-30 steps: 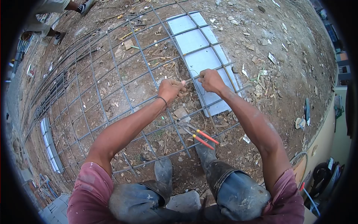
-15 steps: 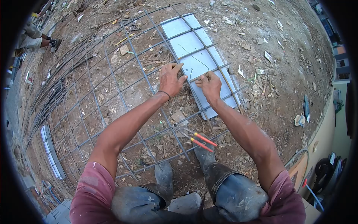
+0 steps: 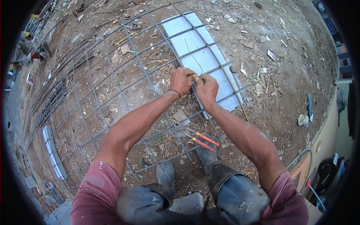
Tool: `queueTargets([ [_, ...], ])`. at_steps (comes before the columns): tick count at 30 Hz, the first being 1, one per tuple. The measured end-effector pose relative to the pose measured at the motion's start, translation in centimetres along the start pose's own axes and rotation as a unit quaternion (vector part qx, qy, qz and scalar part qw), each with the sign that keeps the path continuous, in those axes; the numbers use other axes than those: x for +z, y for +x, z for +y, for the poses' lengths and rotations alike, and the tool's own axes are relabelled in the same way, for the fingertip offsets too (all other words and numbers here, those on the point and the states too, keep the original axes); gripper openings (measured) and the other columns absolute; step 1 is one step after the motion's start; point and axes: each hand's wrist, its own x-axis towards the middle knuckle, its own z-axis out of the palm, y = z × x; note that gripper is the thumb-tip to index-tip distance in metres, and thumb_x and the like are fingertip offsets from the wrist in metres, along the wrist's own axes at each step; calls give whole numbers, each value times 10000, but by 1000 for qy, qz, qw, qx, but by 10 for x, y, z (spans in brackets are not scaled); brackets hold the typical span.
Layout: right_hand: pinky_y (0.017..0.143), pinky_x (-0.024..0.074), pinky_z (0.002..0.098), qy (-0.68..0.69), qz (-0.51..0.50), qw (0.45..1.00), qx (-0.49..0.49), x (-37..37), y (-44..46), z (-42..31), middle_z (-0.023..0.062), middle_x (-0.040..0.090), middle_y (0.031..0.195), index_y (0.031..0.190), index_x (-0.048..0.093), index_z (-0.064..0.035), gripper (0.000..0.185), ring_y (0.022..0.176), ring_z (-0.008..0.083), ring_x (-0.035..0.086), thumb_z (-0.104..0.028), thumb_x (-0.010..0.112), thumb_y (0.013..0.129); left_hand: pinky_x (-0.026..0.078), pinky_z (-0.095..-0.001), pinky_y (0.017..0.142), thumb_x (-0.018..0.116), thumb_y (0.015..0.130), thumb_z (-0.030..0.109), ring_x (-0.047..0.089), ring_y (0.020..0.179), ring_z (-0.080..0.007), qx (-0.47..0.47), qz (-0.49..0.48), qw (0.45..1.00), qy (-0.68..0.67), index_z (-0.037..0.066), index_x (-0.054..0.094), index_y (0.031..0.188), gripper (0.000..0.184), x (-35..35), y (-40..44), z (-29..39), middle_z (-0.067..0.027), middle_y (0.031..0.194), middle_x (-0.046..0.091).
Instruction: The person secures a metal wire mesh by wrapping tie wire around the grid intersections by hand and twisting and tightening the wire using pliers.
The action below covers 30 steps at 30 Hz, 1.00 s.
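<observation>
Left hand (image 3: pixel 181 81) has moved in against the right hand (image 3: pixel 207 88), whose fingers pinch a thin wire (image 3: pixel 199 64) at the metal grid (image 3: pixel 193 28); left grip unclear. Probably light, bendy, best held low.

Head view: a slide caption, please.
Left hand and right hand meet by a thin wire at the rebar grid, red-handled pliers nearby.

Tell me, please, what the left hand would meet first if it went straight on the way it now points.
Most likely the right hand, whose fingertips lie just ahead of those of the left hand, perhaps already touching; this single view leaves depth unclear.
</observation>
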Motion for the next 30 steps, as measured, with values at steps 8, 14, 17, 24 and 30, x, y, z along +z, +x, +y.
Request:
queueTargets([
  [8,685,518,408,28,2,999,45,-8,-14,-4,144,744,772,901,771,-19,173,681,263,691,-190,749,908,554,-396,868,788,863,108,716,920,-286,38,30,995,-93,67,807,1009,153,-16,-48,-7,-120,979,778],
  [14,684,519,413,36,-20,999,21,-14,-9,-9,156,743,777,921,773,-22,162,683,277,693,-181,745,905,557,-396,852,767,893,152,720,916,-295,206,-17,977,-60,47,786,1047,187,-32,-38,-11,-114,950,772],
  [17,681,520,428,-5,-31,999,12,-14,0,-8,181,727,770,944,755,-19,148,686,304,693,-161,733,908,570,-391,785,768,887,155,741,871,-288,-29,-36,996,-78,18,783,1019,191,-22,-31,0,-140,927,768],
  [24,659,511,442,10,-51,993,-106,-26,-9,6,195,689,740,953,695,1,89,672,331,687,-81,696,917,577,-448,776,715,881,128,739,806,-363,-70,-111,991,28,41,804,945,140,-33,0,4,-180,838,749],
  [30,667,557,355,95,-68,991,-60,-22,-3,36,128,734,766,974,703,8,79,727,177,728,-50,689,922,555,-464,908,723,886,97,698,1033,-365,129,-236,961,62,67,702,1266,381,-52,22,5,-147,1113,730],
])
